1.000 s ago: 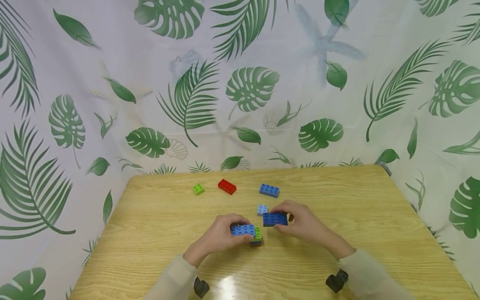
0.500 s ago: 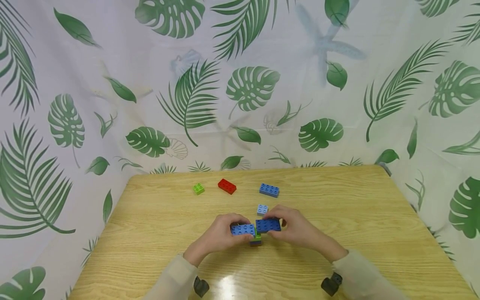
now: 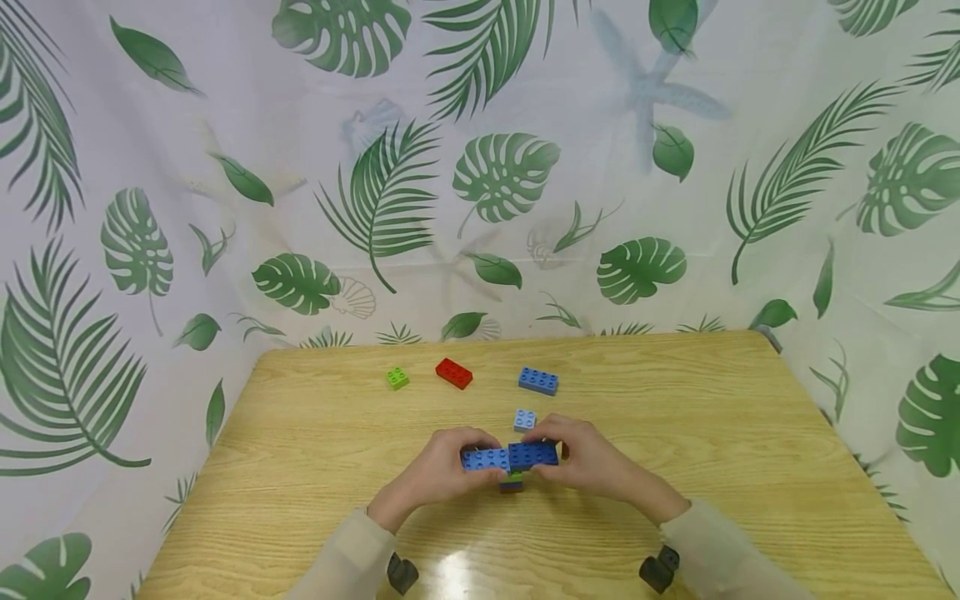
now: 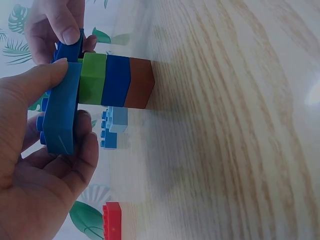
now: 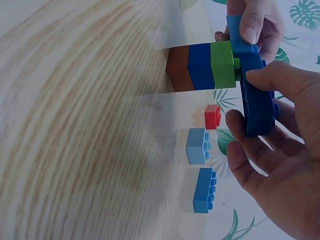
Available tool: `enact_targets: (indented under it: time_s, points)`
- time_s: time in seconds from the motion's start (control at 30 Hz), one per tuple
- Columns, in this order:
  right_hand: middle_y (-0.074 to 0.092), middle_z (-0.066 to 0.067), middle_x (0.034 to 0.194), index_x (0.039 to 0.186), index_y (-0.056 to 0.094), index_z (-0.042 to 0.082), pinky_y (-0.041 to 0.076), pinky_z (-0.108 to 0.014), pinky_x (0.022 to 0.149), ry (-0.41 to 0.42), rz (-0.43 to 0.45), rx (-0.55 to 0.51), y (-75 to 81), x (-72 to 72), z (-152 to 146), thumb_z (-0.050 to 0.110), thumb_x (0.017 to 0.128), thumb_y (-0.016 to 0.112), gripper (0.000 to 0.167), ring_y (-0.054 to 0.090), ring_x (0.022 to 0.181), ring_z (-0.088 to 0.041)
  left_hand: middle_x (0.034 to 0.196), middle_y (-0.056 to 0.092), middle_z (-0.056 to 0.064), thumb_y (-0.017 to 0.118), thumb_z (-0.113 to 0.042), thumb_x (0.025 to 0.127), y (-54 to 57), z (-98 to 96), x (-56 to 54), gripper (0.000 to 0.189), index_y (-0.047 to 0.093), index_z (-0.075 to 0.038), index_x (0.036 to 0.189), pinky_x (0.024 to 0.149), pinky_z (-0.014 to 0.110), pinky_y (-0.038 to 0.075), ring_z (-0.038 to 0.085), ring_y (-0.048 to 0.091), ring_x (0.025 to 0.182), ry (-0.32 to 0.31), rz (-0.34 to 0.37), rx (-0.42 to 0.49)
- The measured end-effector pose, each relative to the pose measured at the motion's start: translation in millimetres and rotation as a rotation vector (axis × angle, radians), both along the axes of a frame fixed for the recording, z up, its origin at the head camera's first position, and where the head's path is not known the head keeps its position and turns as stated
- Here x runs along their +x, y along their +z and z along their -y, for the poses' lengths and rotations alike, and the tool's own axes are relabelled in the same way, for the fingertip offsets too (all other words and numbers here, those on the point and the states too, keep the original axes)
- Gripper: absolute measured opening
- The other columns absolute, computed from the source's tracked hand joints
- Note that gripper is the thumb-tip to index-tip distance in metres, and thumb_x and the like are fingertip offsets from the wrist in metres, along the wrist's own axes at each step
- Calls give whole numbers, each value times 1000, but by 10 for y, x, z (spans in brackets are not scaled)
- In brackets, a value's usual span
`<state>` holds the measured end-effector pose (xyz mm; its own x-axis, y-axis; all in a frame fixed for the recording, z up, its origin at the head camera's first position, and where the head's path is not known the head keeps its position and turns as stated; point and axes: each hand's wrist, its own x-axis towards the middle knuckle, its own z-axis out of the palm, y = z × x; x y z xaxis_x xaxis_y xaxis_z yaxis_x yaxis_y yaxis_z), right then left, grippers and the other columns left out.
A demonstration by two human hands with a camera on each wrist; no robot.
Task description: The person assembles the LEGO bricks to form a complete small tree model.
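Note:
A small tower stands on the table: a brown brick (image 4: 141, 83) at the bottom, a dark blue brick (image 4: 116, 81) over it, a green brick (image 4: 93, 79) on top. My left hand (image 3: 442, 471) pinches a long medium-blue brick (image 3: 486, 459) that sits on the left part of the green brick and juts out leftward. Between thumb and fingers my right hand (image 3: 588, 457) holds a long dark blue brick (image 3: 533, 454), end to end with the medium-blue one. In the right wrist view, green studs show below the dark blue brick, a slight gap apart.
Behind the hands lies a light blue square brick (image 3: 525, 419). Farther back are a long blue brick (image 3: 538, 381), a red brick (image 3: 454, 373) and a small lime green brick (image 3: 397, 378) on the wooden table (image 3: 315, 417). A leaf-patterned curtain (image 3: 480, 250) hangs behind the table.
My right hand has moved left and slightly down with the dark blue brick, bringing it over the tower beside the medium-blue brick. The left hand has kept its place.

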<state>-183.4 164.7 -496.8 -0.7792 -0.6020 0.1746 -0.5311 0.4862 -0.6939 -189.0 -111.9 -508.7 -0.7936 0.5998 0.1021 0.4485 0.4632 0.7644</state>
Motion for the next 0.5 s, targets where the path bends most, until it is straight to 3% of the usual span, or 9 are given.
enact_targets:
  time_s: [0.5]
  points:
    - [70,-8,116,122,72,8,50,-22,66,25,22,-26,-39,-3,-6,9,92,79,30,55,86,-6,113,75,-1,80,-36,95,-12,-10,4,35,75,-14,121,82,23,55,6,65,93,2,4,4]
